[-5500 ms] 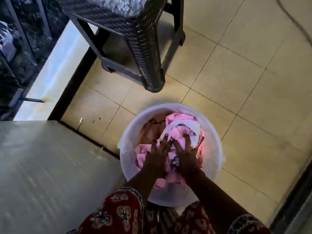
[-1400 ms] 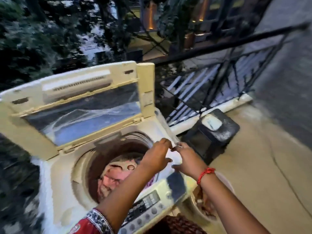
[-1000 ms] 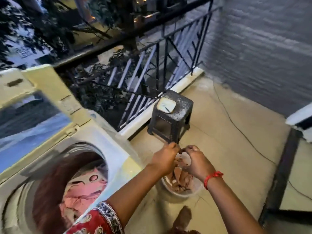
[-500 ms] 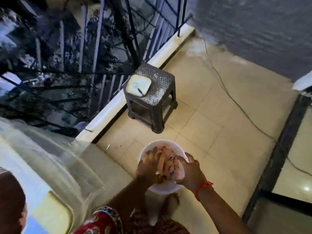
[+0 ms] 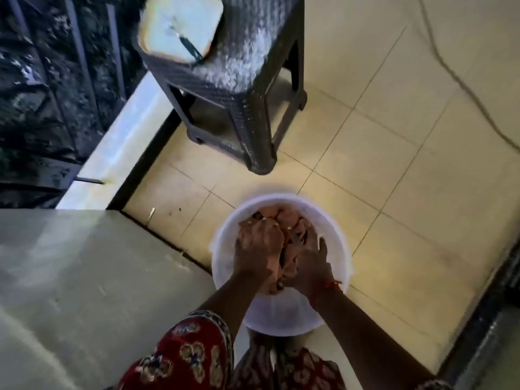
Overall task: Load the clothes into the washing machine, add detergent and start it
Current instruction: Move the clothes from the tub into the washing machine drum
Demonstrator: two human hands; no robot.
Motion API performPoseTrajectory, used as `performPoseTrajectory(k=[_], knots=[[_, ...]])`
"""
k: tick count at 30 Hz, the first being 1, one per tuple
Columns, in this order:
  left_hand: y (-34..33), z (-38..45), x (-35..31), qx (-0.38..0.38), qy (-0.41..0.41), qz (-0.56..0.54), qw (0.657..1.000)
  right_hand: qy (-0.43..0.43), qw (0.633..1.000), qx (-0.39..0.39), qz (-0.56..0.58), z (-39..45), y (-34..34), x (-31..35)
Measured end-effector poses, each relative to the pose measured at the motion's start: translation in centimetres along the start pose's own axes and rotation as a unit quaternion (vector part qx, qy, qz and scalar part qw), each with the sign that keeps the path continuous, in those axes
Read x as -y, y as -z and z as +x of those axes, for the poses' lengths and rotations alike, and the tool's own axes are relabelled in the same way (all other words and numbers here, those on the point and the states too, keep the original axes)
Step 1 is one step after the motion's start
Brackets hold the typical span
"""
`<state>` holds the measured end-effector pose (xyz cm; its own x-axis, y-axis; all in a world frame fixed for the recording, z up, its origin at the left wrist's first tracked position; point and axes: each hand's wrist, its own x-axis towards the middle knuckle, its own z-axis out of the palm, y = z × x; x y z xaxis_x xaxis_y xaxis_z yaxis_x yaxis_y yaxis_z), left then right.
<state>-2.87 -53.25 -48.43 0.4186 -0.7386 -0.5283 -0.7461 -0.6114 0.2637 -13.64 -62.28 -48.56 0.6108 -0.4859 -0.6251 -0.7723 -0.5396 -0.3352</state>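
- Both hands have come down from above the washing machine into the white bucket (image 5: 336, 246) on the tiled floor; a moment back they were up by the open drum, and the view has swung down with them.
- Left hand (image 5: 260, 244) is buried in the peach-brown clothes (image 5: 281, 215), fingers curled into the fabric and gathering it.
- Right hand (image 5: 309, 263), with a red thread at the wrist, presses in from the other side, fingers spread down into the same bundle; it looks to be closing round it, though the fingertips are hidden in the cloth.
- Pink garments that filled the bucket several seconds ago are gone from it; only this smaller bundle is left, so loading seems near its end.
- Washing machine (image 5: 84, 277) shows only as its pale flat side at the left, touching or just beside the bucket; its drum is out of sight.
- Dark woven stool (image 5: 247, 88) stands behind the bucket, carrying a pale box (image 5: 180, 26), possibly the detergent, untouched.
- Next comes lifting this load clear; loose ends could trail on the floor.
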Motion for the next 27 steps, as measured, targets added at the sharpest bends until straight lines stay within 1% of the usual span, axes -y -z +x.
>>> performPoseTrajectory(k=[2,4,5,7,8,9,11,12,14,16,19,21,22,25,27], knots=[[-2.1,2.1,0.6,0.040,0.035,-0.011,0.999,-0.027,0.999,-0.013,0.025,2.1,-2.8,-0.6],[-5.4,3.8,1.4,0.035,0.035,0.024,0.998,-0.041,0.997,-0.049,0.047,3.9,-6.0,-1.8],[-6.6,4.6,2.0,0.029,0.051,0.018,0.998,-0.043,0.997,-0.048,0.052,4.8,-7.1,-2.4],[-9.1,6.4,3.4,0.088,0.100,-0.017,0.991,-0.020,1.000,-0.012,-0.017,6.8,-9.2,-3.6],[-10.8,7.2,4.1,0.105,0.105,-0.011,0.989,-0.014,0.999,0.009,-0.045,7.8,-10.3,-4.3],[-12.1,7.8,4.5,0.107,0.098,0.017,0.989,-0.021,0.998,0.026,-0.055,8.8,-11.2,-4.9],[-14.3,9.0,5.2,0.120,0.083,0.057,0.988,-0.056,0.997,0.046,-0.014,10.3,-13.0,-5.7],[-15.0,9.6,5.6,0.128,0.086,0.053,0.987,-0.074,0.996,0.051,0.017,10.7,-13.8,-6.1],[-16.5,10.7,6.5,0.156,0.086,0.029,0.984,-0.090,0.994,0.054,0.029,11.6,-15.4,-6.6],[-17.7,11.4,7.3,0.169,0.073,0.016,0.983,-0.082,0.996,0.041,0.008,12.4,-16.7,-7.0],[-18.9,12.2,7.9,0.158,0.042,0.001,0.987,-0.036,0.997,0.008,-0.066,13.9,-18.0,-7.5],[-19.5,12.5,8.0,0.163,0.041,-0.010,0.986,-0.021,0.997,0.046,-0.066,14.6,-19.0,-8.3],[-19.7,12.7,8.1,0.164,0.044,-0.014,0.985,-0.026,0.997,0.053,-0.055,14.9,-19.5,-8.8],[-20.0,13.1,8.5,0.166,0.055,0.010,0.984,-0.064,0.997,0.015,-0.029,15.1,-20.4,-9.4],[-20.1,13.1,8.9,0.156,0.053,0.005,0.986,-0.082,0.996,-0.013,-0.028,15.1,-20.8,-9.0]])
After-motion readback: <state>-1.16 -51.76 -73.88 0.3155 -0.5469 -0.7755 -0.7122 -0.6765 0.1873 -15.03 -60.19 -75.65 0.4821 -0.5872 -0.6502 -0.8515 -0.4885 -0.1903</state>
